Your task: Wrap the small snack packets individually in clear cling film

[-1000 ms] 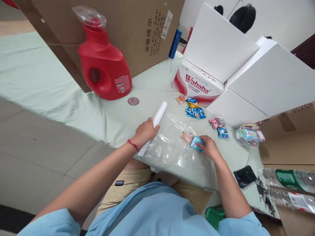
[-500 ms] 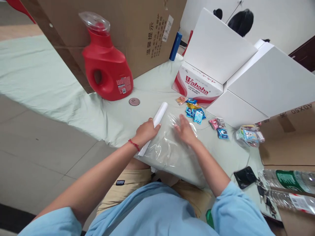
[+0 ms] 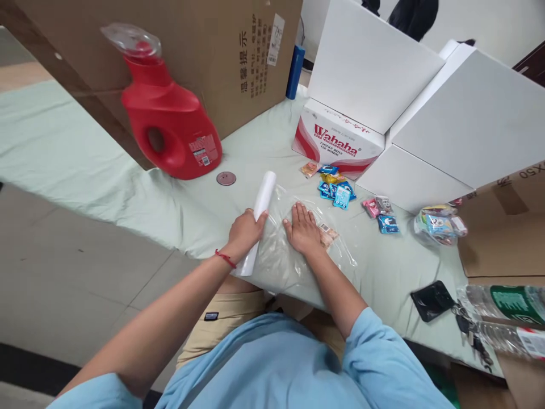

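In the centre of the frame, the left hand (image 3: 247, 230) is grasping a long white cylindrical roll (image 3: 264, 193). The right hand (image 3: 303, 230), having released the small light-blue packet (image 3: 342, 197), is lying palm-down on crinkled clear plastic film (image 3: 275, 264), apparently smoothing it. That packet is now resting among blue packets (image 3: 326, 190) right of centre; a beige printed packet (image 3: 327, 236) is showing beside the right wrist.

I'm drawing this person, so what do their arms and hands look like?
Loose, light blue sleeves leave the forearms bare. The left hand has a thin red bracelet at its wrist; the right hand shows none. Neither wears a glove.
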### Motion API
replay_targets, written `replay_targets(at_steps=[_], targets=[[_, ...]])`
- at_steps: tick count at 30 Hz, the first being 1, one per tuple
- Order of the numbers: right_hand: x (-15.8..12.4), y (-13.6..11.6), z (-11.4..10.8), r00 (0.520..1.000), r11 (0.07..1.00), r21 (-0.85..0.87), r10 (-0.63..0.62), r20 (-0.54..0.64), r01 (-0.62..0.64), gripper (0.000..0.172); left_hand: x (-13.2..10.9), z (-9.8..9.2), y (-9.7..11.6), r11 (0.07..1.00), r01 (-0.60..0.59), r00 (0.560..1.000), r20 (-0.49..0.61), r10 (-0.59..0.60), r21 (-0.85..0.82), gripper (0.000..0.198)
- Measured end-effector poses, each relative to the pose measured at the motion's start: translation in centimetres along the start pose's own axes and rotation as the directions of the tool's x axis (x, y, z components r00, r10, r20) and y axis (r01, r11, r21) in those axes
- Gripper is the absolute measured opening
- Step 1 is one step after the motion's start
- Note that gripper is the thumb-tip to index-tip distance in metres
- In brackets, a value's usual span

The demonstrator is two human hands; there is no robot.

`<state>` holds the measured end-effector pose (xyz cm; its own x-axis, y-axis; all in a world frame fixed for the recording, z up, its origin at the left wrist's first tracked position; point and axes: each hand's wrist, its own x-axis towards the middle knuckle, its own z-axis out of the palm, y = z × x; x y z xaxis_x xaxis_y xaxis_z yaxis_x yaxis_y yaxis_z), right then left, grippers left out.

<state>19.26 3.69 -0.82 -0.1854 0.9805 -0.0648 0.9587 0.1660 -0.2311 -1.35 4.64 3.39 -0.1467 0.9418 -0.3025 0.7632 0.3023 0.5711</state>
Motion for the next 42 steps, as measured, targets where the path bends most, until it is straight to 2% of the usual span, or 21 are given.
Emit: replay_targets(at_steps=[3,4,7,9,13,16,19,23,26,28,29,31,32,34,35,36,37,39,42], targets=[[-0.1,0.1,0.1,1.000,1.000,0.006,0.001,-0.001,-0.001,0.074,-0.1,-1.0,-0.7,0.993,0.117,0.981,-0.151,-0.118,-0.014,0.061],[-0.1,0.2,0.1,1.000,1.000,0.006,-0.007,0.000,0.007,0.074,-0.4,-1.3,-0.8,0.993,0.114,0.983,-0.147,-0.113,0.000,0.061],[-0.2,0.4,0.0,1.000,1.000,-0.002,-0.014,-0.003,0.014,0.075,-1.8,-1.7,-0.5,0.995,0.004,1.000,-0.008,-0.003,0.095,0.059],[-0.2,0.5,0.1,1.000,1.000,-0.004,-0.010,-0.011,0.010,0.075,-2.4,-2.0,0.0,0.988,-0.031,0.999,0.026,0.027,0.152,0.058],[-0.4,0.7,0.5,0.999,1.000,0.003,-0.023,-0.045,0.023,0.074,-1.5,-3.8,-0.6,0.962,0.023,0.999,-0.038,-0.013,0.274,0.059],[-0.5,0.7,0.6,0.999,1.000,0.010,-0.021,-0.048,0.022,0.074,0.0,-5.6,-2.2,0.938,0.067,0.996,-0.082,-0.041,0.341,0.061],[-0.6,0.7,0.6,0.998,0.999,0.023,-0.024,-0.050,0.025,0.075,0.9,-6.5,-3.8,0.904,0.076,0.993,-0.116,-0.030,0.421,0.059],[-0.6,0.7,0.6,0.997,0.999,0.035,-0.030,-0.065,0.032,0.074,0.9,-6.2,-5.2,0.869,0.055,0.980,-0.194,0.048,0.492,0.058],[-0.6,0.7,0.7,0.996,0.999,0.023,-0.037,-0.078,0.039,0.075,0.3,-5.6,-5.3,0.860,0.040,0.944,-0.302,0.135,0.509,0.059],[-0.6,0.7,0.8,0.995,0.999,0.022,-0.040,-0.087,0.042,0.074,-0.4,-4.9,-4.7,0.867,-0.027,0.904,-0.357,0.233,0.498,0.059],[-0.6,0.7,0.8,0.995,0.999,0.022,-0.041,-0.089,0.043,0.074,-0.9,-4.3,-4.1,0.868,-0.104,0.884,-0.356,0.304,0.485,0.056],[-0.6,0.7,0.7,0.995,0.999,0.021,-0.040,-0.089,0.042,0.073,-2.2,-2.6,-2.8,0.830,-0.348,0.834,-0.261,0.487,0.435,0.049],[-0.6,0.8,0.7,0.996,0.999,0.019,-0.043,-0.083,0.044,0.073,-2.8,-1.4,-2.1,0.771,-0.507,0.785,-0.164,0.597,0.385,0.047],[-0.4,1.1,0.6,0.997,0.998,0.017,-0.053,-0.053,0.054,0.071,-3.8,1.2,-0.9,0.589,-0.775,0.615,0.060,0.786,0.230,0.047],[-0.3,1.3,0.5,0.998,0.998,0.025,-0.054,-0.033,0.055,0.069,-4.2,2.5,-0.5,0.524,-0.836,0.544,0.133,0.828,0.161,0.048],[-0.1,1.6,0.4,0.998,0.998,0.041,-0.054,-0.015,0.055,0.069,-4.5,3.6,-0.2,0.498,-0.858,0.513,0.177,0.840,0.125,0.048],[0.1,2.0,0.3,0.999,0.996,0.068,-0.054,-0.004,0.054,0.068,-4.6,4.6,-0.1,0.495,-0.861,0.508,0.205,0.836,0.114,0.050],[0.5,2.9,0.0,0.999,0.987,0.154,-0.052,-0.009,0.053,0.067,-4.7,5.6,-0.5,0.524,-0.840,0.542,0.238,0.806,0.140,0.053],[1.2,4.5,-0.6,0.999,0.931,0.365,0.010,-0.044,0.007,0.065,-4.5,5.4,-1.7,0.558,-0.807,0.590,0.262,0.764,0.191,0.058]])
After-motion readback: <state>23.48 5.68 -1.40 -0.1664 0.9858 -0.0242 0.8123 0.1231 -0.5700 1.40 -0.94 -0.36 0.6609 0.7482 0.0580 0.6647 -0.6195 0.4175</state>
